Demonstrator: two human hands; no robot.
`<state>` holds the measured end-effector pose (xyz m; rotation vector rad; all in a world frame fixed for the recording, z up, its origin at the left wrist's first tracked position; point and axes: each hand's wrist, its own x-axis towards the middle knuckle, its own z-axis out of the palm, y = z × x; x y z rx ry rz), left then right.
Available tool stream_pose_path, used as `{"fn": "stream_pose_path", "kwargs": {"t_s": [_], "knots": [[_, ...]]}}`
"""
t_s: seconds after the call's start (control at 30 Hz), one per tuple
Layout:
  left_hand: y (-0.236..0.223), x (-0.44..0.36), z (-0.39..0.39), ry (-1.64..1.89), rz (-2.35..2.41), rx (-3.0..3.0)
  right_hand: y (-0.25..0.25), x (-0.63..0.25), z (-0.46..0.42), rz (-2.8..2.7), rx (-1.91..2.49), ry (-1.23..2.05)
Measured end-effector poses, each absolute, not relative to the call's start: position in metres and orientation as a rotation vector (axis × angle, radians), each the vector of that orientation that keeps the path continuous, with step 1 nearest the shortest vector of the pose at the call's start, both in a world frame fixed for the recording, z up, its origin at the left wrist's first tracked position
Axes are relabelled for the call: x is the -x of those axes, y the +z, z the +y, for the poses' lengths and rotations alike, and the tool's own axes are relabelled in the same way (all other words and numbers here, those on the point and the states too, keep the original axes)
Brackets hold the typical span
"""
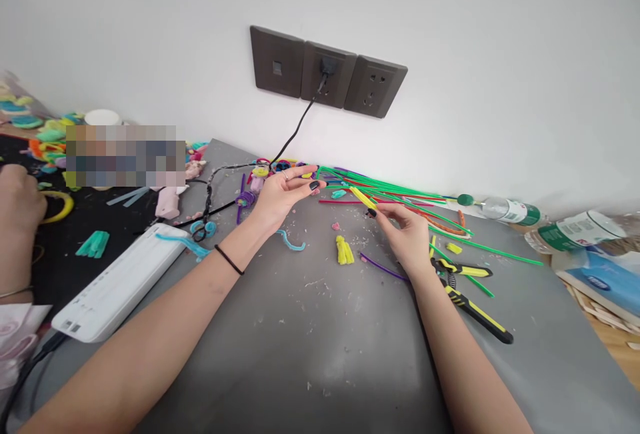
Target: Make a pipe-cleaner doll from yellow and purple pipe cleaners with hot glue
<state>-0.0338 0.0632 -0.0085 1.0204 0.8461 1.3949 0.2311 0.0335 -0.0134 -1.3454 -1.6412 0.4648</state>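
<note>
My left hand (286, 195) reaches over the far part of the table, with thumb and forefinger stretched out and a small gap between their tips. Green pipe cleaners (385, 187) show right beside those fingertips; whether they touch is unclear. A short yellow pipe cleaner bundle (363, 198) is pinched between the thumb and fingers of my right hand (404, 234), pointing up and left. Below and between both hands lies a yellow tassel-like piece (344, 251). Yellow-and-black pliers (475, 311) rest beside my right wrist, partly hidden by it.
A white power strip (120, 284) lies left of my left arm, its black cord running to the wall socket (327, 74). Plastic bottles (575, 231) and a blue tissue pack (600, 281) are at right. Another person's hand (20, 204) is at far left, near a teal tassel (93, 245).
</note>
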Motion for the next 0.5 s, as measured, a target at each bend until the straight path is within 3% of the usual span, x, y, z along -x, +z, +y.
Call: {"fn": "stream_pose_path", "kwargs": {"t_s": [0.5], "knots": [[-0.0116, 0.036, 0.0662, 1.411, 0.846, -1.035, -0.0127, -0.2305, 0.0327, -1.643, 1.34, 0.469]]}}
